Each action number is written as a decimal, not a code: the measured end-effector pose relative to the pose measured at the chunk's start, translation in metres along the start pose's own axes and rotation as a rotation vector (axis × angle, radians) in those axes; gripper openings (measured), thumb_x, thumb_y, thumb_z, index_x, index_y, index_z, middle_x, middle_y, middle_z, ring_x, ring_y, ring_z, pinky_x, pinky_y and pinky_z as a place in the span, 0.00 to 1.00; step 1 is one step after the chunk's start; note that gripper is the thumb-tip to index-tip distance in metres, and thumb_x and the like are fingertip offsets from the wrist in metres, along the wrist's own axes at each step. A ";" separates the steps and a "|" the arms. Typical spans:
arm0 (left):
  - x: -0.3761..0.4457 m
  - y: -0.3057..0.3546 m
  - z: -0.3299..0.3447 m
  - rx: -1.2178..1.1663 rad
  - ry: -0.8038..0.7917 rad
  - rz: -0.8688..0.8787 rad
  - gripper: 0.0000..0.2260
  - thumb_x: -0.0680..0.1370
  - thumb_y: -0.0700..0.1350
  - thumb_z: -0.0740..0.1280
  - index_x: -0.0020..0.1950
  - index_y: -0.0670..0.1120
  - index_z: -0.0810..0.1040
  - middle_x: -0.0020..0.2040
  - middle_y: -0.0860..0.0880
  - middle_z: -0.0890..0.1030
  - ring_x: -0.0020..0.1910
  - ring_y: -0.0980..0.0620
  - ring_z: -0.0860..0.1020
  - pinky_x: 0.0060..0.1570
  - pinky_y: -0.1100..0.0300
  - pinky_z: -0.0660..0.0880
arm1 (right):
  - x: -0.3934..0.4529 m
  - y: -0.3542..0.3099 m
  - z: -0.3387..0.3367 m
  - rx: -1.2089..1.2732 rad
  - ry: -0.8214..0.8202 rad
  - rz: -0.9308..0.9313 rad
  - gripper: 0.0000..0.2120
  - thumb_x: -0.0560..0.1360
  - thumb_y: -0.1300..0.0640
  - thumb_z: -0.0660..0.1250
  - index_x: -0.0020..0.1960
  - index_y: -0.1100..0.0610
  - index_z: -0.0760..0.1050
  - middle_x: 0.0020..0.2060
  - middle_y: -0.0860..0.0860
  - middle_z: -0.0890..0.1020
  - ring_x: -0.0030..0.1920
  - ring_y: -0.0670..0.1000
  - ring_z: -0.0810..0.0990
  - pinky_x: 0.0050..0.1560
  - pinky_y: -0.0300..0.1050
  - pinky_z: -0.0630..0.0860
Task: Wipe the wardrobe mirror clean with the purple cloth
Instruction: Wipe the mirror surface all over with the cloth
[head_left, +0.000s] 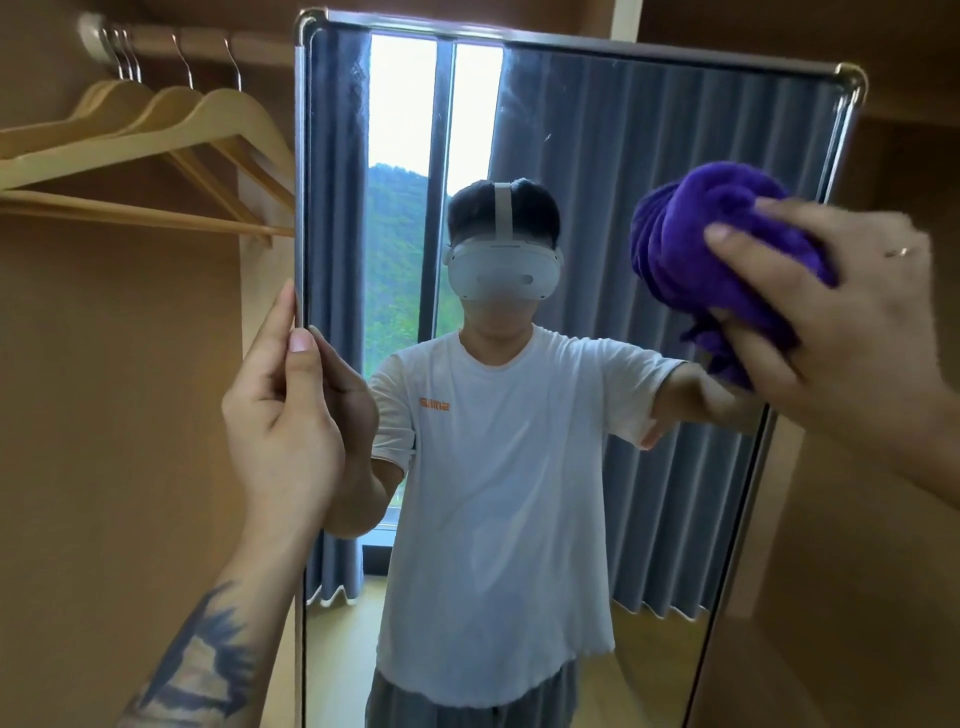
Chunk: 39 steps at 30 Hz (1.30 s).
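Nearest, the left hand (291, 415) pinches the left edge of the mirror (519, 130) between thumb and fingers, steadying it, while the right hand (841, 306) grips the bunched purple cloth (691, 244) against the glass, upper right. The cloth looks soft, light and easily wadded; the framed mirror seems stiff, slick and fragile, best held by its edge. Farther left hang wooden hangers (156, 140); the reflected shirt's orange print is unreadable.

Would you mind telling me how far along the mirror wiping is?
Under way, upper right. The right hand presses the bunched purple cloth to the mirror; the left hand grips its left edge. Faint streaks near the top suggest more glass remains.
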<state>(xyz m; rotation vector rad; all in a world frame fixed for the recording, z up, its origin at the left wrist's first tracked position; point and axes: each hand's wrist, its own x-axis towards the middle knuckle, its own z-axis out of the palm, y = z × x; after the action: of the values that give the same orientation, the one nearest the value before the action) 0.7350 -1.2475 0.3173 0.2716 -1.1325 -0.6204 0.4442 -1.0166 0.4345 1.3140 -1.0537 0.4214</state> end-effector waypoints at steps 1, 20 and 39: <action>0.000 0.000 0.000 0.000 0.000 0.001 0.16 0.87 0.46 0.61 0.75 0.56 0.75 0.64 0.72 0.78 0.69 0.67 0.75 0.64 0.76 0.68 | -0.009 -0.007 0.000 0.024 -0.003 -0.017 0.26 0.81 0.45 0.65 0.77 0.50 0.68 0.70 0.63 0.74 0.58 0.71 0.78 0.57 0.68 0.71; -0.008 -0.002 -0.006 -0.001 -0.031 -0.011 0.18 0.87 0.47 0.61 0.77 0.53 0.74 0.65 0.73 0.77 0.67 0.69 0.75 0.61 0.77 0.69 | 0.004 -0.002 0.011 -0.032 -0.074 -0.568 0.25 0.82 0.42 0.64 0.78 0.44 0.67 0.71 0.57 0.73 0.61 0.61 0.74 0.61 0.60 0.68; -0.018 0.009 -0.006 0.000 -0.039 -0.074 0.18 0.88 0.43 0.60 0.78 0.48 0.73 0.54 0.79 0.79 0.57 0.74 0.78 0.55 0.77 0.71 | -0.013 -0.082 0.035 0.027 0.035 -0.547 0.21 0.80 0.48 0.71 0.71 0.43 0.72 0.66 0.53 0.75 0.59 0.57 0.75 0.64 0.56 0.68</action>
<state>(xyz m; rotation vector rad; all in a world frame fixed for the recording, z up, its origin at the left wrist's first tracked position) 0.7377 -1.2302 0.3055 0.3039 -1.1637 -0.6933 0.4876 -1.0665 0.3741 1.5458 -0.6221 0.0446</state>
